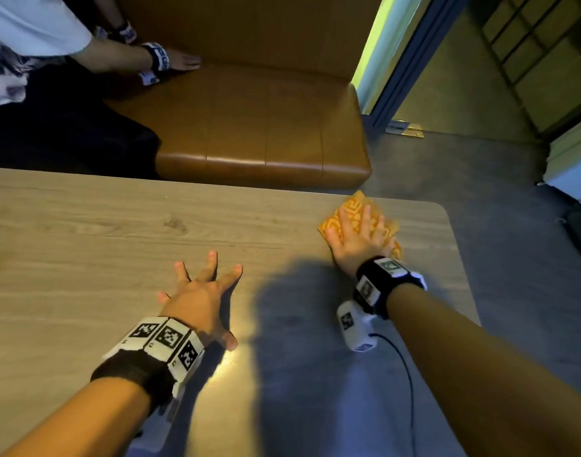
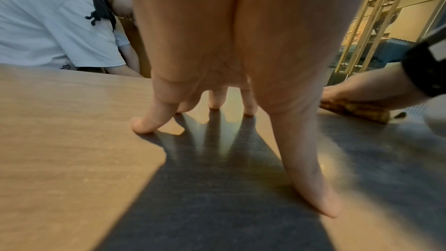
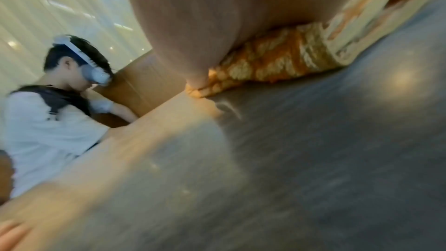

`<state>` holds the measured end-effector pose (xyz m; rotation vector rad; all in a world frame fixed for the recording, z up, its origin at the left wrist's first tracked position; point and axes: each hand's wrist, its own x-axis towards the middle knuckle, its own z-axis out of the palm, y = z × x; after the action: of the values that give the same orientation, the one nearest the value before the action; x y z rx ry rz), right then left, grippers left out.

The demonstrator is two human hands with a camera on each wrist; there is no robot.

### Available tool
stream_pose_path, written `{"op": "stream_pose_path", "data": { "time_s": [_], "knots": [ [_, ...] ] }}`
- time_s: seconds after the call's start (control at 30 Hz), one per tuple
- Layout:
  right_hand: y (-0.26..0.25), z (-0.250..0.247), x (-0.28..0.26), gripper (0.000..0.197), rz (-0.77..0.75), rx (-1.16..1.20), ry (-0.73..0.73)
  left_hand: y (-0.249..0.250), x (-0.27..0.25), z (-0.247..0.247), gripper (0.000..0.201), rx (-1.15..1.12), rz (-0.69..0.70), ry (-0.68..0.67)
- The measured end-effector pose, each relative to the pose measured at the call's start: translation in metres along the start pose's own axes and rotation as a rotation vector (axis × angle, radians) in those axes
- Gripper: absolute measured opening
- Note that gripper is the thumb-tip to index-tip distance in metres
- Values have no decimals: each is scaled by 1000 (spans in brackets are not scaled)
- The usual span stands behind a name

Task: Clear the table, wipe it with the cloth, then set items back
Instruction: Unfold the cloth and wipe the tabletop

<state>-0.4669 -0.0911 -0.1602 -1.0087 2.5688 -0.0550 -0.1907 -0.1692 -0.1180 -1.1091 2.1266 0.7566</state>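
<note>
An orange patterned cloth (image 1: pixel 350 211) lies folded near the far right corner of the wooden table (image 1: pixel 84 232). My right hand (image 1: pixel 358 235) presses flat on it with straight, spread fingers. From the right wrist view the cloth (image 3: pixel 272 64) bunches under my palm. My left hand (image 1: pixel 200 288) rests on the table's middle, fingers spread, fingertips (image 2: pixel 142 127) touching the bare wood (image 2: pixel 60 140). From the left wrist view the cloth (image 2: pixel 354 109) sits at the right under my other hand.
A brown leather bench (image 1: pixel 249 127) runs along the table's far side. Another person (image 1: pixel 25 61) in a white shirt sits at its left, one hand on the seat. Grey floor (image 1: pixel 513 225) lies beyond the table's right edge.
</note>
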Motion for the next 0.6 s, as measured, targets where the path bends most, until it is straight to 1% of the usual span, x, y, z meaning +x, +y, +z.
{"op": "stream_pose_path", "data": {
  "time_s": [0.03,0.07,0.1,0.13,0.17,0.2,0.23,0.27,0.3,0.33,0.37,0.4,0.43,0.47,0.53,0.57,0.6],
  "knots": [
    [-14,1,-5,63,-58,-63,-5,0,0,0,130,-1,1,1],
    [-21,5,-14,64,-250,-160,40,0,-1,1,130,-2,2,1],
    [-20,8,-24,65,-512,-242,46,0,0,2,130,-4,5,4],
    [-10,8,-31,65,-754,-282,-33,-1,1,2,130,-8,7,8],
    [4,5,-26,67,-920,-298,-127,-2,1,2,130,-13,5,9],
    [16,2,-14,69,-986,-294,-143,-2,1,2,130,-15,3,3],
    [24,-1,2,71,-938,-286,-91,-2,1,2,130,-17,2,-2],
    [25,-4,17,72,-790,-251,-7,-2,1,2,130,-20,1,-2],
    [19,-11,27,73,-578,-181,24,-1,0,2,130,-23,1,-4],
    [9,-15,39,71,-384,-107,-15,-1,0,2,129,-27,0,1],
    [-5,-19,45,70,-274,-60,-62,-1,1,2,129,-26,0,8],
    [-19,-19,48,69,-267,-46,-84,-2,1,1,129,-23,-2,12],
    [-30,-19,44,68,-342,-37,-78,-1,1,1,129,-22,-5,11],
    [-37,-18,36,67,-486,1,-56,0,0,2,129,-22,-8,11],
    [-38,-13,14,67,-779,91,-106,-1,1,3,130,-25,-3,20],
    [-35,-10,6,68,-858,120,-161,-1,1,2,130,-23,-3,26],
    [-29,-11,0,70,-892,151,-172,-1,0,2,130,-18,-2,25]
  ]
}}
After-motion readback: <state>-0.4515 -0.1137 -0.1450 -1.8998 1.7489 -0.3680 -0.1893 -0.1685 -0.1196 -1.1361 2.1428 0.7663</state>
